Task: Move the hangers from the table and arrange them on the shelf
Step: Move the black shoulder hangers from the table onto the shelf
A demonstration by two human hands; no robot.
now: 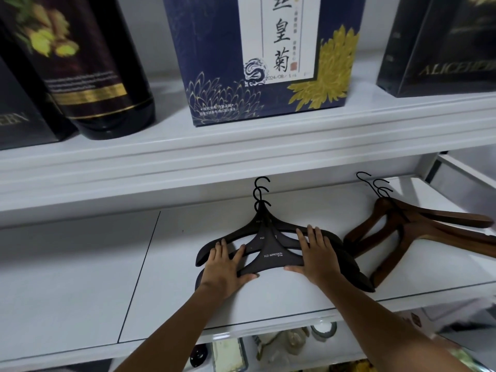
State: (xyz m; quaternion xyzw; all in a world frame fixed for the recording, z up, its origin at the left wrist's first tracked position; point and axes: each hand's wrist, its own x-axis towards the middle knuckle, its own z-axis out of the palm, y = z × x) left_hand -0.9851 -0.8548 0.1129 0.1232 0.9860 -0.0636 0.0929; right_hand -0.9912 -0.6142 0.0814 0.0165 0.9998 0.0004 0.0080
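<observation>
the white upper shelf (241,149) bears a dark bottle (91,76), a navy box (214,55) and a black box (442,49).

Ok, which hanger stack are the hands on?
The black stack: left hand and right hand rest on it. The brown stack, to its right, has no hand on it.

Can't see right ends of brown hangers (418,230), cropped at frame edge. Can't see arms of black hangers (273,257) under left hand (225,272) and right hand (319,260). Can't identify blurred clutter (292,340) at bottom.
</observation>
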